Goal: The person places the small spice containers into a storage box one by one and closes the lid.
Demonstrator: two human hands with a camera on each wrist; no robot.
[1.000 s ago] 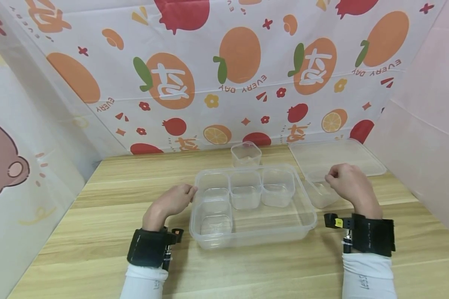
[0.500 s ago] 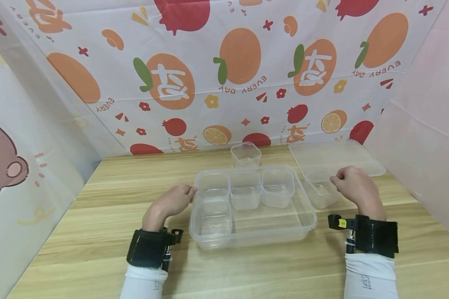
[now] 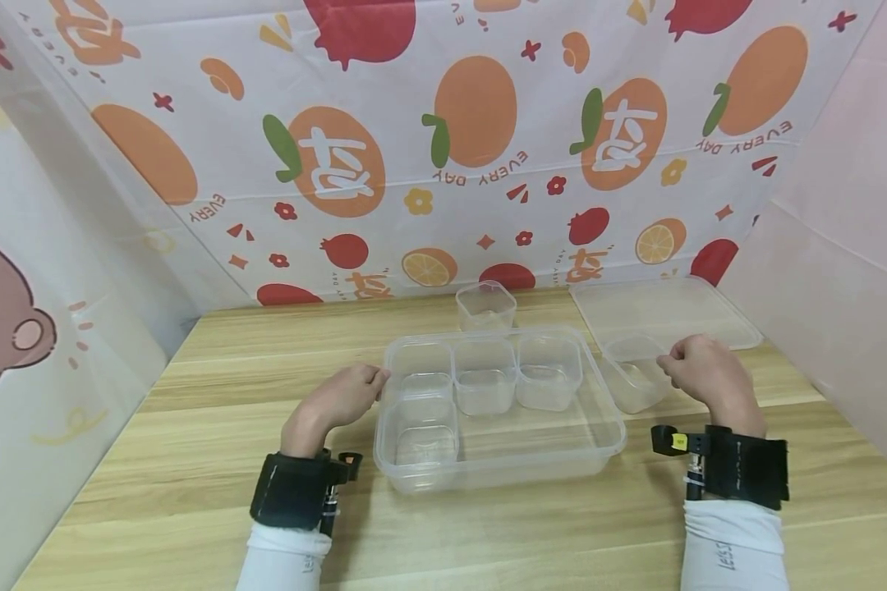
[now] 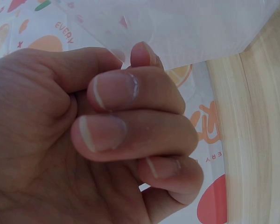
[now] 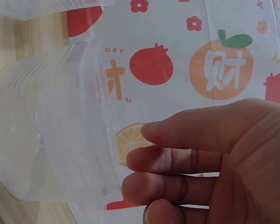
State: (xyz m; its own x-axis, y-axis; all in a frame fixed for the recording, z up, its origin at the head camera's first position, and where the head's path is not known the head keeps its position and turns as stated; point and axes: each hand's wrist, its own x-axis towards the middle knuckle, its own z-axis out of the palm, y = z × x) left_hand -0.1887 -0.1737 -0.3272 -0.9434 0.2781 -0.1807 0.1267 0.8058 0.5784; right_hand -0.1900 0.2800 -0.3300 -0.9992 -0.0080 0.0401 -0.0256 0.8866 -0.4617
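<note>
My left hand (image 3: 343,392) pinches the left rim of a large clear plastic container (image 3: 535,468). In the left wrist view, the thumb and index finger meet at its edge (image 4: 200,46), with the other fingers curled below. Three small clear cups line the container's back row, among them a middle cup (image 3: 485,392). Another cup (image 3: 427,443) sits at its front left. Outside, on the right, stands a loose clear cup (image 3: 631,390). My right hand (image 3: 710,373) is beside that cup, fingertips right at its rim (image 5: 100,140), fingers loosely bent and nothing held between them.
Behind the large container stands one more clear cup (image 3: 486,308). A flat clear lid (image 3: 665,308) lies at the back right of the wooden table (image 3: 214,460). A fruit-printed cloth (image 3: 384,180) hangs along the back, with plain and printed cloth at the sides.
My right hand has shifted slightly right and nearer to me, from over the loose cup to its right rim. The left hand and the large container stay in place.
</note>
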